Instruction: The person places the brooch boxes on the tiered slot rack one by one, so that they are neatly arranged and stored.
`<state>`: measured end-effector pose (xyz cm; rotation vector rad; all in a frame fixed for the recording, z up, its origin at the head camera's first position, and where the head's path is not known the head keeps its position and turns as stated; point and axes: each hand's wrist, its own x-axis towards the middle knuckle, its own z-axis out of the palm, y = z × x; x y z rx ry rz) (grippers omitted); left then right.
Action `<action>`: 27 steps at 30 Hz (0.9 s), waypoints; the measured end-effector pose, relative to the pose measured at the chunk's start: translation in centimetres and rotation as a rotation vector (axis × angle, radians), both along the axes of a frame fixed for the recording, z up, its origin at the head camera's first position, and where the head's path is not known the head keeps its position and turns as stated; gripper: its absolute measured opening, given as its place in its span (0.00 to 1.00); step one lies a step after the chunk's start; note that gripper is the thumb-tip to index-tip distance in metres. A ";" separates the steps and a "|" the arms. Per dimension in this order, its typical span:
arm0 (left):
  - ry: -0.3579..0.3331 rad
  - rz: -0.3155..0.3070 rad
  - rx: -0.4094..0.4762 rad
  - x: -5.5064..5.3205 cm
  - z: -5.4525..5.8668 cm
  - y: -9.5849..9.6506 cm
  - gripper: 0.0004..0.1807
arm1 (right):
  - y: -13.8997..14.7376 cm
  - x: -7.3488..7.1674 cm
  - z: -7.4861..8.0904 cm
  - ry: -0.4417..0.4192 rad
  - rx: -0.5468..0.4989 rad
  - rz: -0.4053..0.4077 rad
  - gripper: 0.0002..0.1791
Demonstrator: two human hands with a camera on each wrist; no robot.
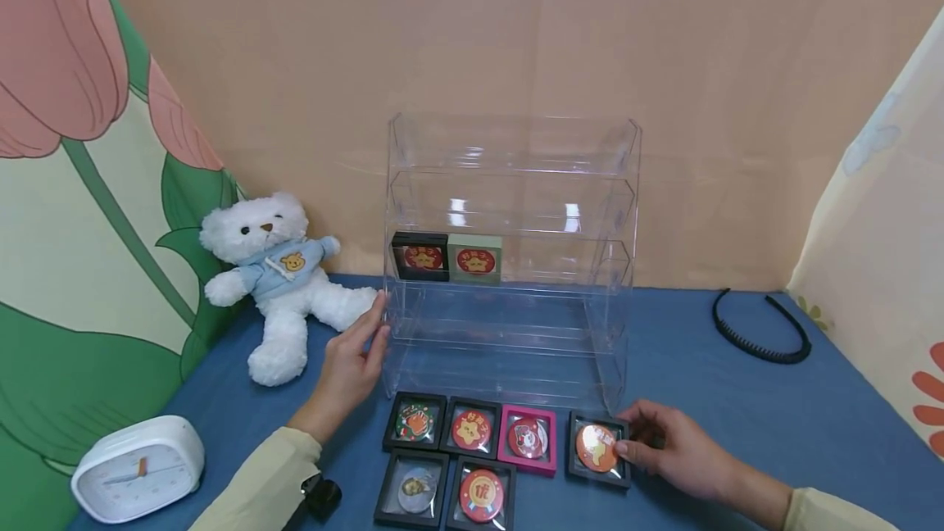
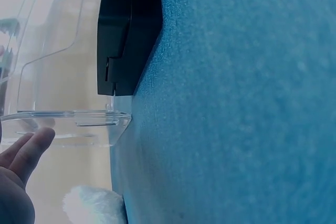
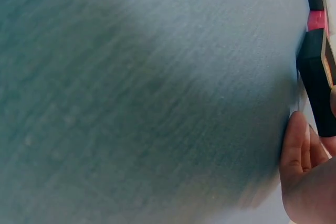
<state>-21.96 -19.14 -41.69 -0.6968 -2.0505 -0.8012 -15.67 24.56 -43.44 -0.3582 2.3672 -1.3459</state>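
Observation:
My right hand [image 1: 674,449] pinches the right edge of a small black badge display case [image 1: 583,465] with an orange round badge inside. In the right wrist view the thumb lies over the face of this case [image 3: 315,72]. With extended fingers, my left hand [image 1: 350,371] touches the left side of a clear acrylic tiered display rack [image 1: 509,351]. Several more framed badges lie in front of the rack, among them a pink case [image 1: 528,465] and a black case with a red badge [image 1: 472,430]. On a tier at the left stand a black case [image 1: 420,256] and a pale green case [image 1: 475,258].
A white teddy bear [image 1: 283,293] in a blue shirt sits left of the rack, its foot beside my left hand. A white clock [image 1: 138,468] stands at the front left. A black headband [image 1: 763,347] lies at the right on the blue cloth [image 1: 678,351].

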 end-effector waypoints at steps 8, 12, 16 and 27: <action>-0.017 -0.015 -0.005 0.1 0.1 0.0 0.32 | -0.1 0.1 0.2 0.097 0.028 0.029 0.20; -0.023 -0.016 -0.002 0.2 0.1 0.0 0.31 | -0.2 0.4 0.5 0.148 0.053 0.031 0.20; -0.024 -0.013 0.003 0.3 0.1 0.1 0.31 | -0.3 0.5 0.7 0.157 0.052 0.025 0.21; -0.015 -0.018 0.005 0.2 0.1 0.0 0.32 | -0.2 1.0 0.8 0.194 0.003 -0.005 0.18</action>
